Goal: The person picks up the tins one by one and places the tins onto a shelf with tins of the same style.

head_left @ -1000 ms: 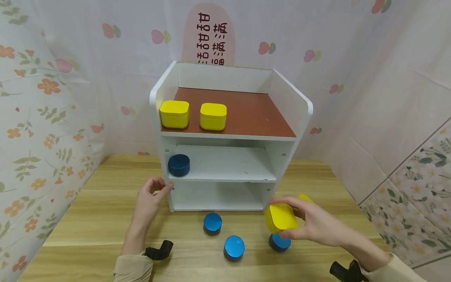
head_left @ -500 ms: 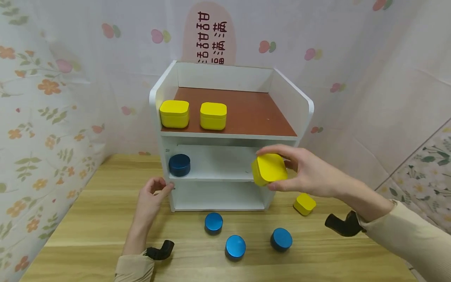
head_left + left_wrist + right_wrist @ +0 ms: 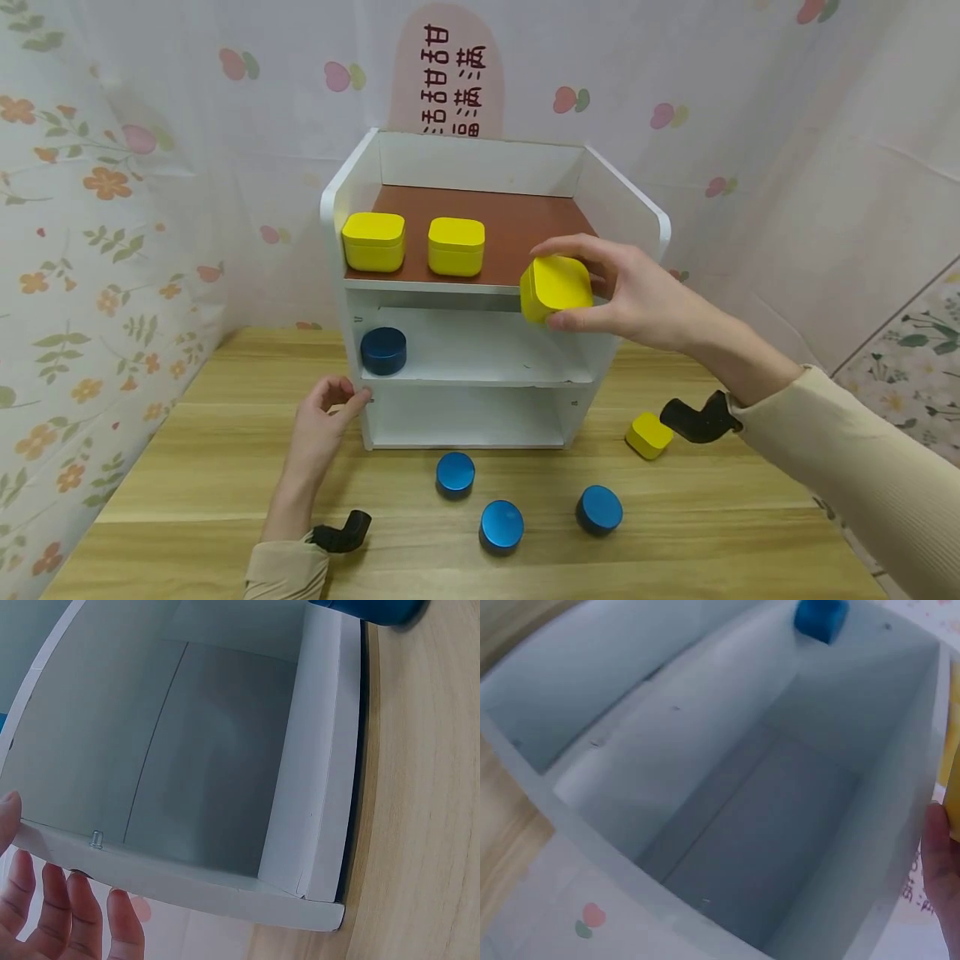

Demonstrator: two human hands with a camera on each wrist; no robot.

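Wood-grained counter (image 3: 225,467) bears a white shelf unit (image 3: 480,346); my right grip (image 3: 630,292) clasps a yellow box (image 3: 557,287) by the unit's top near edge, toward the right, while my left grip (image 3: 322,421) pinches its left side.

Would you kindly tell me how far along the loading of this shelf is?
Apparently done: two yellow boxes on top of the shelf and a blue tin on its middle level. In hand: another yellow box, which the right hand holds near the upper front edge. Probably left: a fourth yellow box and three blue tins on the table.
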